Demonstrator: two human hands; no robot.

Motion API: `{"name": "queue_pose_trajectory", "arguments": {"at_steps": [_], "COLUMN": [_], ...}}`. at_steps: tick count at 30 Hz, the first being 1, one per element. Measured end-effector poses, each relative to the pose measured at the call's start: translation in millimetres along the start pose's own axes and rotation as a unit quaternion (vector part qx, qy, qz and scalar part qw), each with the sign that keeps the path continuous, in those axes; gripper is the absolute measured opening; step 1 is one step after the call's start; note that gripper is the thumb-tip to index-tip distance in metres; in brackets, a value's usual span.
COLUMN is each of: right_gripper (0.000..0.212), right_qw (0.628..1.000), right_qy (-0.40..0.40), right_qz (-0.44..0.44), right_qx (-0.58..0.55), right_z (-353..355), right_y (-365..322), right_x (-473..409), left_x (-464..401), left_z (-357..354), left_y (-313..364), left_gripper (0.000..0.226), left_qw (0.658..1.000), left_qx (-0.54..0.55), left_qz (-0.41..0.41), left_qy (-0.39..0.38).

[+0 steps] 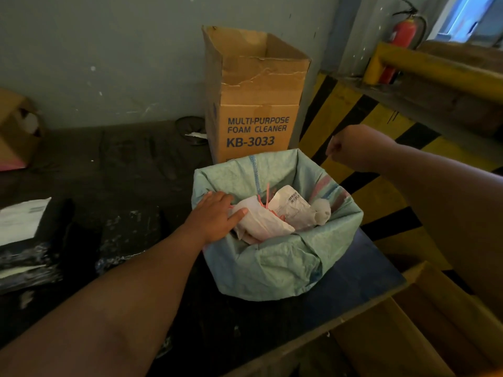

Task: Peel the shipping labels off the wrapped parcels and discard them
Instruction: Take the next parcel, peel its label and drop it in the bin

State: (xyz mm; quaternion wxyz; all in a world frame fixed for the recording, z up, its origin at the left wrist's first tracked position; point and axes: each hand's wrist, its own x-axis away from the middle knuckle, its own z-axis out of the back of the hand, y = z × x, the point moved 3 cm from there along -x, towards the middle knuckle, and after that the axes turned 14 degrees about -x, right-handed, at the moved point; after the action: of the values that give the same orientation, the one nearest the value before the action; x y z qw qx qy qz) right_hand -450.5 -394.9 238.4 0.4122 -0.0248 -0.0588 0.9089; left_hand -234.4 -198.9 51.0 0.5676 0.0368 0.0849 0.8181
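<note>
A bin lined with a pale green bag (275, 268) stands in the middle of the dark table. Inside lie crumpled white labels (261, 221), one with a barcode (295, 202), and some pink strips. My left hand (215, 216) reaches over the bin's left rim, its straight fingers pressing on the crumpled paper. My right hand (353, 148) hovers above the bin's far right rim with its fingers curled; nothing shows clearly in it. A black wrapped parcel (24, 257) with a white label (19, 220) lies at the table's left edge.
A tall open cardboard box (255, 104) marked foam cleaner stands right behind the bin. Another box (16, 131) sits at far left. Open cardboard boxes (424, 327) lie at lower right. Yellow-black hazard stripes, a yellow rail (435, 63) and a fire extinguisher (402, 39) are at the right.
</note>
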Motion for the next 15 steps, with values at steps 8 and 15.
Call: {"name": "queue_pose_trajectory", "arguments": {"at_steps": [8,15], "right_gripper": [0.023,0.016], "right_qw": [0.994,0.969], "right_qy": [-0.029,-0.075], "right_qz": [0.095,0.213], "right_qx": [-0.037,-0.099], "right_z": [-16.3,-79.0], "right_y": [-89.4,-233.5], "right_x": [-19.9,-45.6], "left_x": [14.2,78.4], "left_z": [22.2,7.4], "left_y": [-47.1,-176.2], "left_gripper": [0.087,0.072], "left_qw": [0.998,0.989], "left_qx": [0.033,-0.005], "left_qz": [0.029,0.143], "left_qy": [0.046,0.029]}}
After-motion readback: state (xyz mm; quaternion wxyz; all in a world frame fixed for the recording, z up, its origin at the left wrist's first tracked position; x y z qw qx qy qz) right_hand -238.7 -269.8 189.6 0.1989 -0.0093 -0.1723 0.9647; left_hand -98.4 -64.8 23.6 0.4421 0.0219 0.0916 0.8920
